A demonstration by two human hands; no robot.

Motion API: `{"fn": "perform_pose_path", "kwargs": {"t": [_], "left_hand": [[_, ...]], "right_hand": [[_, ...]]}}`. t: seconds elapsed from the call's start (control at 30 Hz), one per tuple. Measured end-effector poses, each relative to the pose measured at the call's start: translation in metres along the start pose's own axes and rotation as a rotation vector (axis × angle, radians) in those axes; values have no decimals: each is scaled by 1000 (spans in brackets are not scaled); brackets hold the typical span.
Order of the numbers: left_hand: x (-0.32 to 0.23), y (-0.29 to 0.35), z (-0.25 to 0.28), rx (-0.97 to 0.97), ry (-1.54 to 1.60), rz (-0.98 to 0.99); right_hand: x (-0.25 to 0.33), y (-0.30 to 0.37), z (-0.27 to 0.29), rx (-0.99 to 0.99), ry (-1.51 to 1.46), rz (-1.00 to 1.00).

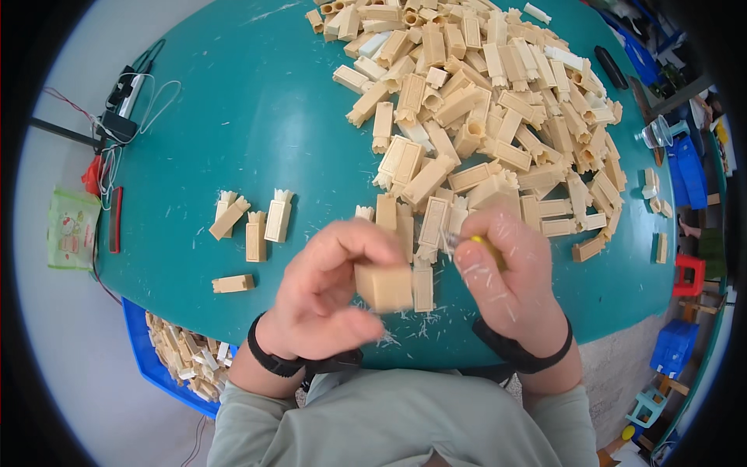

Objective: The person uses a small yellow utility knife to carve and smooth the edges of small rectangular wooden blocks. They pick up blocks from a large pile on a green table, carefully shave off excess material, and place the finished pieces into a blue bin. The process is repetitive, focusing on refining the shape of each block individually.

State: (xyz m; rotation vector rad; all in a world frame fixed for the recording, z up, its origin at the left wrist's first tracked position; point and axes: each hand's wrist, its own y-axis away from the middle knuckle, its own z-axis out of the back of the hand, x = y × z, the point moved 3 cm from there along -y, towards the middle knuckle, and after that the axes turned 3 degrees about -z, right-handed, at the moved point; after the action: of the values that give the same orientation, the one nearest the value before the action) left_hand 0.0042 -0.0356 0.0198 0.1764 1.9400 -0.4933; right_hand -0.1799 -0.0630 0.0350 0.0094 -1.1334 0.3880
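A: On the left?
B: A green bag [71,247], a red bar [116,220] and, farther off, a black adapter [119,127]
A: And right?
B: A clear cup [658,132] by the worktop [179,179] edge; nearer, a red stool [690,262] and a blue box [674,348]

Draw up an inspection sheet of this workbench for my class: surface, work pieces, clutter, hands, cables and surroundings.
Surface: green table; pale shavings near the front edge.
Work pieces: large pile of mostly beige blocks, centre to right; a few loose blocks to the left.
Clutter: dark oblong object right of the pile's far part.
Hands: left hand holds a beige block, blurred; right hand grips a yellow-handled tool, partly hidden.
Cables: white cables by a black power strip, far left.
Surroundings: blue bin with more blocks, lower left; red stool, right.
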Motion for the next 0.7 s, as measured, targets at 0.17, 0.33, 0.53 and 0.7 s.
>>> {"fn": "perform_pose_path", "kwargs": {"t": [0.17, 0.33, 0.53, 0.7], "left_hand": [[0, -4, 8, -28, -363, -194], [0, -2, 3, -184, -552, -311], [-4, -4, -1, -187, -881, -401], [-9, -4, -3, -151, -1056, -464]], "right_hand": [[3, 6, -10, 126, -171, -50], [4, 9, -16, 98, -152, -51], [4, 9, -19, 80, -87, -17], [3, 7, -18, 28, 59, 24]]}}
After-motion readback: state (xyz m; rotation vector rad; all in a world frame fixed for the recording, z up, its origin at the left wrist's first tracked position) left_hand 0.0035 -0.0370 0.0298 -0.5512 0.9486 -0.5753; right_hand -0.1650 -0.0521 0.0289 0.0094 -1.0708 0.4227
